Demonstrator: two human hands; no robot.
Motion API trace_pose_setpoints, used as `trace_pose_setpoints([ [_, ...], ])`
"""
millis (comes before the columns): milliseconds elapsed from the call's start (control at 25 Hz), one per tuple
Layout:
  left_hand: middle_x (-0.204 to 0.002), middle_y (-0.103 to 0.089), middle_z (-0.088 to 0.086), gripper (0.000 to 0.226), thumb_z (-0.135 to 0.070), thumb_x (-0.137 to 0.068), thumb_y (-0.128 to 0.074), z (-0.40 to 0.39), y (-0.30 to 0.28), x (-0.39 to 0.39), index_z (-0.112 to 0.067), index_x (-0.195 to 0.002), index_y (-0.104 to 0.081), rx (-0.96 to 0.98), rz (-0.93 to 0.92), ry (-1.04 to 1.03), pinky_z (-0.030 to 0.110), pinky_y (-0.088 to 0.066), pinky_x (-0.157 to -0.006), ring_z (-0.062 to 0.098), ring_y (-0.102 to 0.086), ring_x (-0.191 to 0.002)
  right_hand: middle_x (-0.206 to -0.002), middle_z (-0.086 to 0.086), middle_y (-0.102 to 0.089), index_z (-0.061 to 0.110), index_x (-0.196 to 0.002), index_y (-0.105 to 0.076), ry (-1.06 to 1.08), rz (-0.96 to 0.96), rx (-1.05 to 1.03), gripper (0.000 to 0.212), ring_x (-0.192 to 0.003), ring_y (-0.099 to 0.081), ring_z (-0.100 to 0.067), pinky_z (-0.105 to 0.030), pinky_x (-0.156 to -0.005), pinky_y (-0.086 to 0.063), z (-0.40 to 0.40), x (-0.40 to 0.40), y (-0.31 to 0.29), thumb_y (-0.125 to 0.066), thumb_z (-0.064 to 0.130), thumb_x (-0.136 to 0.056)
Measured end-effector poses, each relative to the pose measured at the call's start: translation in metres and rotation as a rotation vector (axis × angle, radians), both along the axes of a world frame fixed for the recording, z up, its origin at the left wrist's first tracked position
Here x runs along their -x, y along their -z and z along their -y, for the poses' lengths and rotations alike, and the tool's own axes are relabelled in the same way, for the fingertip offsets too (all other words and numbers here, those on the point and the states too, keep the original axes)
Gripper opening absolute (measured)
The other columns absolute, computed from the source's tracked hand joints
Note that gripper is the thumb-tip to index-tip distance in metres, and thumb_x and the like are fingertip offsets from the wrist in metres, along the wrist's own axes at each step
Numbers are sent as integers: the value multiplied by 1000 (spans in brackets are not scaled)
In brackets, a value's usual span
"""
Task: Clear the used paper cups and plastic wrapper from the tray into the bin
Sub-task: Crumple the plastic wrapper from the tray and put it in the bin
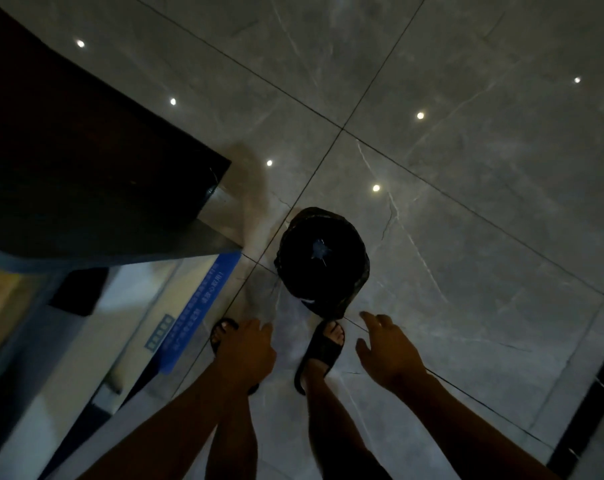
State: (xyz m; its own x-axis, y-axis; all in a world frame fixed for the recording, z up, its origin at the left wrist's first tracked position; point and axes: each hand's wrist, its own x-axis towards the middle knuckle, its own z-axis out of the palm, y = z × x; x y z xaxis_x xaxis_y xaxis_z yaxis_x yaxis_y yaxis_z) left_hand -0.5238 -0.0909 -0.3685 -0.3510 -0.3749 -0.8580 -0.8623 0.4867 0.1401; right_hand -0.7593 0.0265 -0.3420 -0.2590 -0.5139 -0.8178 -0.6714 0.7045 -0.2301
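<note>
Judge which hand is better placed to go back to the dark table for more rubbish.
Left, probably. The left hand hangs on the side of the dark table; the right hand hangs on the far side of the black-lined round bin. Both look relaxed and hold nothing. No tray is visible.

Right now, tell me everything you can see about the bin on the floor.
The bin is round, dark, and lined with a glossy black plastic bag folded over its rim. It stands upright on the grey tiled floor, just ahead of the person's feet. Something small and pale lies inside; what it is cannot be told. Neither hand touches it.
</note>
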Motion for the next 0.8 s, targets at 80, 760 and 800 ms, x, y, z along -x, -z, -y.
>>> trace_pose_setpoints([
  [80,-133,-55,10,34,-32,-101,-45,-6,-37,-15,-13,-127,-56,-46,20,-26,36,-49,-94,24,-56,-116,-154,-13,-40,22,-157,-26,10,-15,15,62,-131,-53,-29,-40,-103,-51,-8,-1,-41,-50,37,-102],
  [760,-117,-67,16,31,-32,-102,-45,-69,-261,-87,-7,-110,-62,-54,-67,-472,35,-50,-91,29,-63,-106,-140,-17,-44,25,-159,-17,-253,42,18,71,-112,-62,-39,-45,-86,-54,-75,-53,-245,-48,33,-96],
  [800,-117,-67,16,30,-32,-102,-45,-77,-268,-86,-7,-108,-61,-58,-82,-477,35,-50,-91,29,-63,-107,-137,-16,-46,26,-158,-20,-258,44,31,69,-111,-62,-39,-45,-85,-54,-75,-52,-246,-48,32,-96],
])
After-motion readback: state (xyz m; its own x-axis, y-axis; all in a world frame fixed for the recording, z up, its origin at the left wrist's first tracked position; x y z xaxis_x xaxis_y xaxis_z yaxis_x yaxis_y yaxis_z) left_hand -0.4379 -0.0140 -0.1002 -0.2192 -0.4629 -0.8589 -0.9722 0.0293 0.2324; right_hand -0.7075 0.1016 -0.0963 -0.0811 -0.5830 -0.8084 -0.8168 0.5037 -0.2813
